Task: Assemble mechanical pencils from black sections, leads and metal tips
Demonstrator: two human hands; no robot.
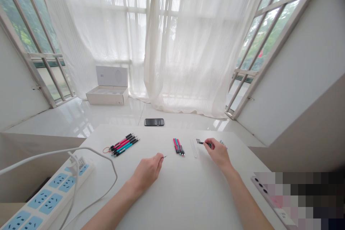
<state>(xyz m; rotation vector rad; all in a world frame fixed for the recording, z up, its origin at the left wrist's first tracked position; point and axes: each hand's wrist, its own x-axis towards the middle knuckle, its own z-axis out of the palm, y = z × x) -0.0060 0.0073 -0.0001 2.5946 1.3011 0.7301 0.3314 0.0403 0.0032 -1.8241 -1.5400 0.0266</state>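
Observation:
My left hand (151, 169) is closed in a pinch on a small, thin pen part (165, 156), with only its pale tip showing. At the right, my right hand (217, 151) pinches a short black pen part (201, 143) just above the table. Tiny dark pieces (198, 140) lie by its fingertips, and several small grey pieces (223, 143) are partly hidden behind it. Between the hands lie red and blue pen barrels (178, 146) and thin clear refill-like tubes (193, 148). Several red, blue and black pens (124, 144) are grouped to the left.
An orange rubber band (106, 150) touches the pens' left end. A power strip (48, 194) with a white cable (115, 172) occupies the left side. Behind the table (172, 201) are a black phone (154, 122) and an open white box (107, 97). Another phone (269, 194) lies at right.

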